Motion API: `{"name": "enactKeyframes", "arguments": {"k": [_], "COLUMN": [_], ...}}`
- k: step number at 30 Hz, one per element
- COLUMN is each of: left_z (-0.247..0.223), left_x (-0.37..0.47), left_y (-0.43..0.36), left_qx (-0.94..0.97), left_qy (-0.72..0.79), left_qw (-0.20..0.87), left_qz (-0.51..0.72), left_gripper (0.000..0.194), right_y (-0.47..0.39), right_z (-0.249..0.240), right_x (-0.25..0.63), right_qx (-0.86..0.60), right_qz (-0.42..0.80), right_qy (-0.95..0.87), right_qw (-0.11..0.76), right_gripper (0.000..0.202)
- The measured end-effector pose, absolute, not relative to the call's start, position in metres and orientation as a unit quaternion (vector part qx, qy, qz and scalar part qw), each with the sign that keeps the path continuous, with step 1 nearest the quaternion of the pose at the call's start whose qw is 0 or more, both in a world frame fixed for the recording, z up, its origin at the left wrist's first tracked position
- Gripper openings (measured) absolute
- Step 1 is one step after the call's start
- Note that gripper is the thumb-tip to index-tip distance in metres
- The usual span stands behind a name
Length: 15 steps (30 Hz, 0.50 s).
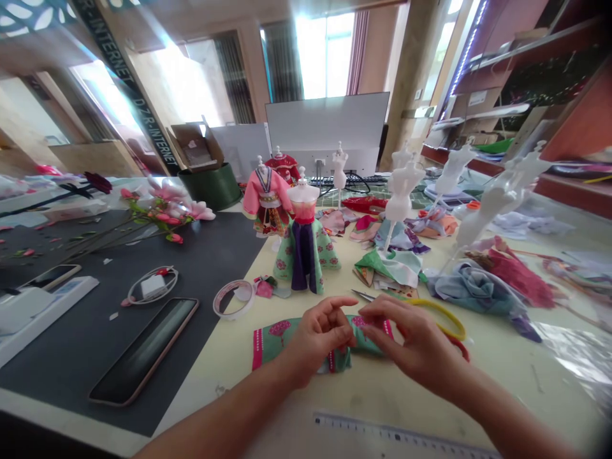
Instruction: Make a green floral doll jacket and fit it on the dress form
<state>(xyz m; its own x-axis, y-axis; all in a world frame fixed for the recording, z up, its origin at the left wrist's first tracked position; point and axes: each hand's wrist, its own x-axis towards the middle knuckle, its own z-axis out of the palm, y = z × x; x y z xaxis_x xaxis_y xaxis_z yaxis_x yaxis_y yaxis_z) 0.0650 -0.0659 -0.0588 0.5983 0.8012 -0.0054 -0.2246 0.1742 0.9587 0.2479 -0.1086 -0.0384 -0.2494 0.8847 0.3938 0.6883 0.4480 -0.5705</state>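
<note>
A green cloth with pink borders [272,338] lies on the cream table, partly covered by both hands. My left hand [320,338] is over its middle with the fingers curled together; whatever they hold, if anything, is too small to tell. Facing it, my right hand [406,331] hovers over the cloth's right part, thumb and fingers brought near each other, its grip unclear. Just behind the hands stands a small mannequin [305,245] in a green and purple dress. Scissors with yellow handles [442,315] lie partly behind my right hand.
A tape roll [234,299] and a phone [146,350] lie to the left. A ruler [396,437] is at the front edge. White mannequins [400,197] and fabric pieces [492,287] stand and lie at the right. Flowers [167,210] are at the back left.
</note>
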Motion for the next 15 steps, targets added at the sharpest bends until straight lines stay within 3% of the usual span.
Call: {"name": "enactKeyframes", "arguments": {"k": [5, 15], "left_z": [-0.064, -0.059], "left_x": [0.068, 0.072], "left_y": [-0.067, -0.072], "left_qx": [0.502, 0.466], "left_qy": [0.268, 0.302], "left_qw": [0.731, 0.730], "left_qz": [0.378, 0.398], "left_gripper": [0.043, 0.056], "right_y": [-0.110, -0.107], "right_z": [-0.054, -0.069], "right_x": [0.226, 0.217], "right_qx": [-0.442, -0.442], "right_qz": [0.219, 0.217], "right_qy": [-0.765, -0.718], "right_qw": [0.414, 0.492], "right_gripper": [0.012, 0.010]}}
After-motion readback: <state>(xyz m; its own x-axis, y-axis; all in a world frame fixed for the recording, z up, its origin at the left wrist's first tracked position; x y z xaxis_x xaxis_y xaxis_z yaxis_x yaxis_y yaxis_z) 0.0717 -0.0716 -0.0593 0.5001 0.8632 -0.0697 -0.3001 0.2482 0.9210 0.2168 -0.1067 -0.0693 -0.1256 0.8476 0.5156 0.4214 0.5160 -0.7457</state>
